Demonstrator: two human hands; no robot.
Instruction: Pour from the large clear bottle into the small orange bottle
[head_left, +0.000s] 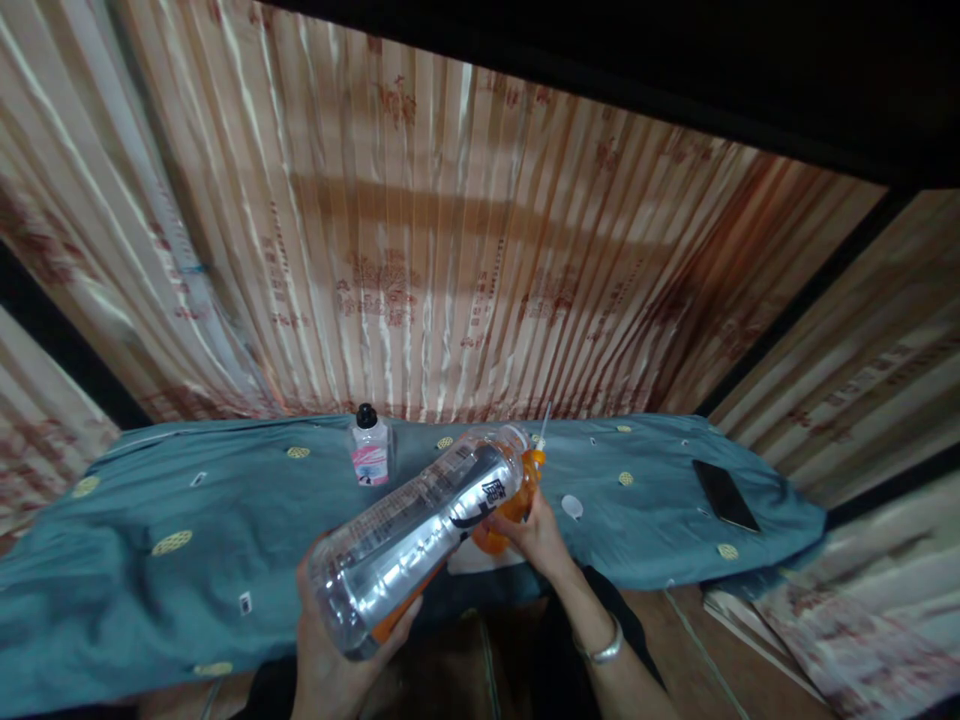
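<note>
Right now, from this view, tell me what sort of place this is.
Probably a curtained lower bunk: a patterned teal sheet is spread out, printed curtains hang behind it, and dark frame bars show at both sides.

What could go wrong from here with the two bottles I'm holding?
The clear bottle is tilted, with your left hand gripping near its base, so it might slip. The orange bottle in your right hand is close to its upper end, so the two could knock together. The black-capped bottle stands on soft, rumpled cloth and might tip if bumped.
</note>
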